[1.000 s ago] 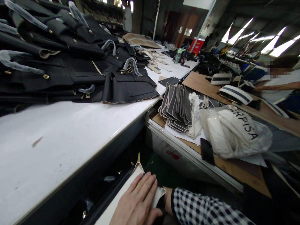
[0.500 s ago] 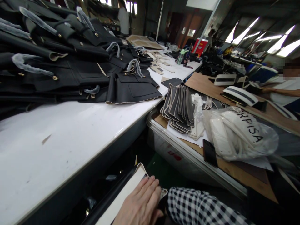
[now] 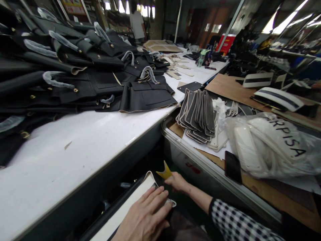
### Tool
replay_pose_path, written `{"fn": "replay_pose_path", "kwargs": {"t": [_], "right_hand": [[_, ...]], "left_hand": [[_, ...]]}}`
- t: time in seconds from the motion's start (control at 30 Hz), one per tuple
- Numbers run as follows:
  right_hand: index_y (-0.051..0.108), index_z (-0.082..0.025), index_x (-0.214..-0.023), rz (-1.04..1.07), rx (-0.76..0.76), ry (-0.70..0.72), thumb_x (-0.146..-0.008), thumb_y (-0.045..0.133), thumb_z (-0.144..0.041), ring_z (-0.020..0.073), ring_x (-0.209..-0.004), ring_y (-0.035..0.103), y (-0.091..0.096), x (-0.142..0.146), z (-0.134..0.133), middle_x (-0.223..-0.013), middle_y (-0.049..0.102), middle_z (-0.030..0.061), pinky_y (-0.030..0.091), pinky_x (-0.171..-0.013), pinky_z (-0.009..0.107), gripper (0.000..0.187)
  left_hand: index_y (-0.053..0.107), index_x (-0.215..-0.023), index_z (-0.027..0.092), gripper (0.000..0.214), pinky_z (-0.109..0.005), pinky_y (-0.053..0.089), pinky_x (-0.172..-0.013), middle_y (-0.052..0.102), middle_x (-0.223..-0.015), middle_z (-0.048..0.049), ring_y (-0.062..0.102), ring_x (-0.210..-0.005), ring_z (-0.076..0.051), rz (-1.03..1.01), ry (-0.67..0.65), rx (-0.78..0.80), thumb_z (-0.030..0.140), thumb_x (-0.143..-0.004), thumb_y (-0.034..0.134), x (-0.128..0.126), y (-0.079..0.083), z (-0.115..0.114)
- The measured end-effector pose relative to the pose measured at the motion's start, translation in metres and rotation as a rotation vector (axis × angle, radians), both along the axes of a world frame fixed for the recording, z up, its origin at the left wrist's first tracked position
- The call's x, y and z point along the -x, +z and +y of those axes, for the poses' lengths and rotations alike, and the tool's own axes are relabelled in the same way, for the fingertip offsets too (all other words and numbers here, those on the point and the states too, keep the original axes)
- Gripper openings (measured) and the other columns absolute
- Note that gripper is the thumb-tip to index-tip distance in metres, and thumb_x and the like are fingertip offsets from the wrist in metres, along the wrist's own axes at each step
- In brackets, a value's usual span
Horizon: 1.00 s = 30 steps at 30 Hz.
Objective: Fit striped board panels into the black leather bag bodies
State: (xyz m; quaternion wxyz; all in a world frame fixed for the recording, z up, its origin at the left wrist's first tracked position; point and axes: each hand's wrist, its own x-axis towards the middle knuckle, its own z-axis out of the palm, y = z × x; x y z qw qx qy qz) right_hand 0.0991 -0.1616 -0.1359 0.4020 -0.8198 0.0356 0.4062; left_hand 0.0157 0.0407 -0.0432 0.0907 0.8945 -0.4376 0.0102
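My left hand (image 3: 144,214) lies with stretched fingers over the edge of a black leather bag panel (image 3: 122,209), whose cream underside shows. A pale strip or loop (image 3: 171,202) sticks out beyond its fingertips. To the right, my right hand (image 3: 177,181) is closed on a flat yellow piece with a V-shaped notch (image 3: 164,171), held apart from the panel. Its kind I cannot make out. More dark bag parts with small metal fittings lie in shadow below the table edge.
A white table (image 3: 82,147) on the left bears a heap of black bag panels (image 3: 150,95) with wrapped handles. On the right, a bin (image 3: 200,167) carries stacked grey pieces (image 3: 197,112), a plastic bag (image 3: 276,147) and a phone (image 3: 232,166). Another person (image 3: 137,25) stands far back.
My right hand has come out from behind the panel, moving right with the yellow piece, which earlier showed only its tip. My left hand stays on the panel. The view has shifted slightly.
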Motion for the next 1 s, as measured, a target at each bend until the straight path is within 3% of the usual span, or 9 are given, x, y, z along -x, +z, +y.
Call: {"fn": "replay_pose_path", "kwargs": {"t": [0.1, 0.2, 0.3, 0.4, 0.57, 1.0], "right_hand": [[0.057, -0.015, -0.109, -0.002, 0.027, 0.086, -0.086, 0.063, -0.031, 0.0095, -0.047, 0.054, 0.017, -0.003, -0.052, -0.068, 0.061, -0.0026, 0.042, -0.04, 0.018, 0.028], [0.06, -0.015, -0.098, 0.069, -0.032, 0.209, -0.086, 0.06, -0.036, 0.0093, -0.042, 0.054, 0.05, 0.0, -0.091, -0.066, 0.063, -0.0015, 0.041, -0.037, 0.017, 0.024], [0.062, -0.015, -0.091, 0.174, -0.106, 0.341, -0.088, 0.056, -0.042, 0.0089, -0.04, 0.053, 0.081, 0.009, -0.097, -0.063, 0.063, -0.0005, 0.04, -0.035, 0.016, 0.028], [0.061, -0.016, -0.086, 0.175, -0.141, 0.435, -0.088, 0.054, -0.047, 0.0081, -0.038, 0.05, 0.098, 0.019, -0.08, -0.058, 0.058, -0.0018, 0.036, -0.032, 0.014, 0.032], [0.058, -0.017, -0.081, 0.141, -0.106, 0.427, -0.087, 0.055, -0.044, 0.0093, -0.037, 0.049, 0.099, 0.027, -0.056, -0.054, 0.055, -0.0023, 0.033, -0.03, 0.014, 0.028], [0.061, -0.014, -0.089, 0.181, -0.127, 0.397, -0.09, 0.051, -0.044, 0.0081, -0.037, 0.048, 0.091, 0.033, -0.053, -0.057, 0.056, -0.002, 0.034, -0.03, 0.013, 0.032]], "left_hand": [[0.054, -0.132, 0.023, 0.047, -0.04, 0.05, -0.104, 0.06, -0.136, -0.0062, 0.056, -0.125, -0.025, -0.019, -0.009, -0.03, 0.036, -0.088, 0.064, 0.0, 0.002, 0.0], [0.054, -0.132, 0.024, 0.046, -0.04, 0.052, -0.102, 0.062, -0.135, -0.006, 0.058, -0.124, -0.024, -0.037, -0.024, -0.045, 0.036, -0.089, 0.063, 0.0, 0.002, 0.0], [0.056, -0.131, 0.024, 0.046, -0.04, 0.053, -0.101, 0.062, -0.134, -0.0053, 0.058, -0.124, -0.025, -0.035, -0.028, -0.056, 0.037, -0.088, 0.063, -0.001, 0.001, 0.001], [0.056, -0.131, 0.024, 0.044, -0.041, 0.053, -0.101, 0.061, -0.135, -0.0041, 0.057, -0.125, -0.025, -0.031, -0.029, -0.05, 0.035, -0.089, 0.062, -0.003, 0.001, 0.002], [0.055, -0.131, 0.022, 0.043, -0.04, 0.053, -0.101, 0.06, -0.137, -0.0045, 0.057, -0.124, -0.025, -0.041, -0.036, -0.034, 0.035, -0.09, 0.059, -0.005, 0.003, 0.001], [0.053, -0.128, 0.026, 0.04, -0.041, 0.043, -0.111, 0.061, -0.133, -0.0053, 0.052, -0.129, -0.022, 0.21, 0.092, 0.128, 0.028, -0.089, 0.06, 0.0, -0.001, 0.001]]}}
